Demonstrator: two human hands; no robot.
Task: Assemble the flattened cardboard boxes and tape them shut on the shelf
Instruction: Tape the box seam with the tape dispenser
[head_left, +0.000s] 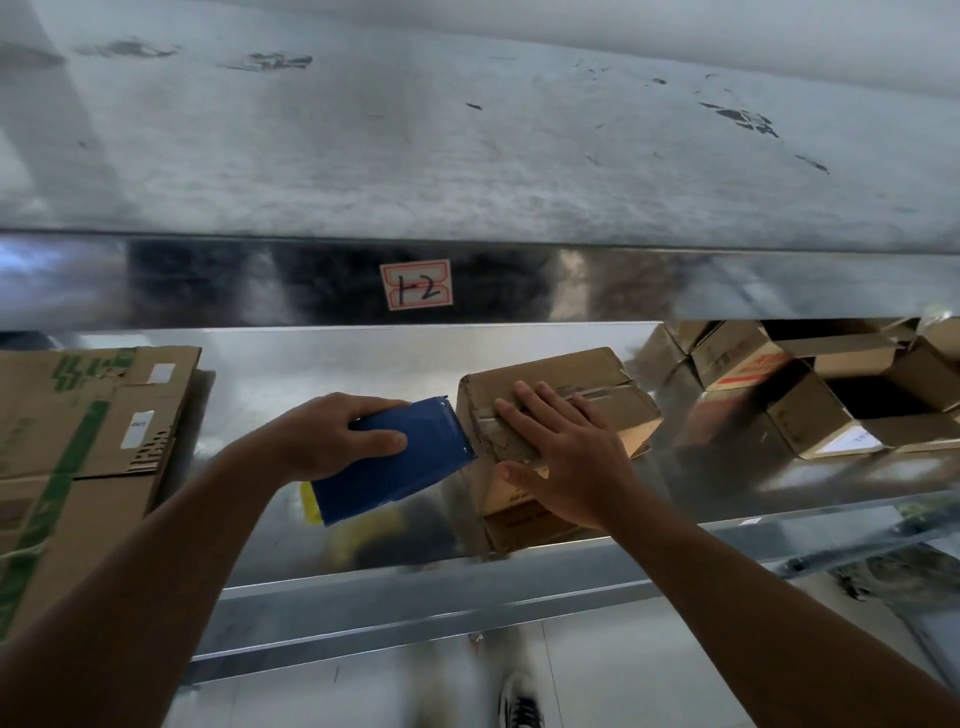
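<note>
At mid-frame, the straight, spread fingers of the right hand press flat on a small closed box, its long axis and taped seam running left to right. The left hand grips a blue tape dispenser, its toothed edge pointing right against the box's left end. The box sits on a shiny metal shelf, with flattened cardboard at left, more boxes at upper right and pale floor below.

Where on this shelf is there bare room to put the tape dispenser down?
Bare metal lies between the flattened cardboard and the small box, behind the left hand gripping the tape dispenser. Another strip runs along the shelf front, right of that box. The right rear is crowded with piled boxes.
</note>
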